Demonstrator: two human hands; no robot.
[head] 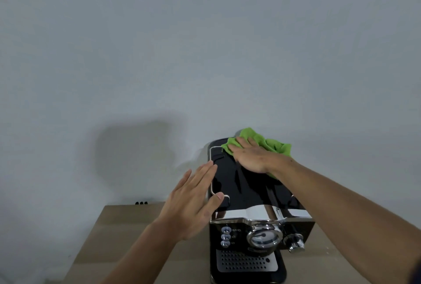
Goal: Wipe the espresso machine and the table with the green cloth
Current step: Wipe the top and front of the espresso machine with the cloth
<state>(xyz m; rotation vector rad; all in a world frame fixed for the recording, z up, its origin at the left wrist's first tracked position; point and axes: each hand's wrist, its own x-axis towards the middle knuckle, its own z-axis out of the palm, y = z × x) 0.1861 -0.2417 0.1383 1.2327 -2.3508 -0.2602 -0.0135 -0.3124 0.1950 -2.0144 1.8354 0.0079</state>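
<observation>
A black and chrome espresso machine (248,192) stands on a brown table (127,233), its front with gauge and knobs facing me. The green cloth (273,144) lies crumpled on the far part of the machine's glossy top. My right hand (252,156) presses flat on the cloth, fingers straight and pointing left. My left hand (193,201) rests with straight fingers against the machine's left side, thumb on the top edge by the chrome rail.
A plain grey wall rises right behind the table and machine. A small dark object (141,203) sits at the table's far edge. The table's left edge runs diagonally toward the bottom left; the drip tray (246,261) juts toward me.
</observation>
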